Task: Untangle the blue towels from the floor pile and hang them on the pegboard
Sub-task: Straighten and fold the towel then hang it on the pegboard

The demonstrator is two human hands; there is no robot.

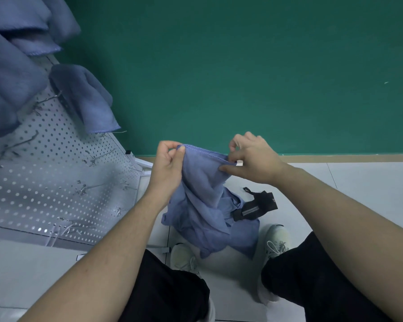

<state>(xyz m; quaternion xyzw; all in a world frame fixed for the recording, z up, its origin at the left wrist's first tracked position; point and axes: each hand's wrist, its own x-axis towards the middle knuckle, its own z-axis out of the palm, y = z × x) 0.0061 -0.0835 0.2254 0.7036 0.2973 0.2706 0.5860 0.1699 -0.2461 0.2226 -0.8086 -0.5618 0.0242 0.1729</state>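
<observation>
Left hand and right hand pinch the stitched hem of a blue towel, lifted above the floor pile

A blue towel hung by its stitched top hem, which was stretched nearly level, and its body drooped in loose folds onto the pile of crumpled blue cloth on the floor. The white pegboard stood at the left, studded with metal hooks. A folded blue towel hung from its upper part, and more blue towels draped above it.
</observation>
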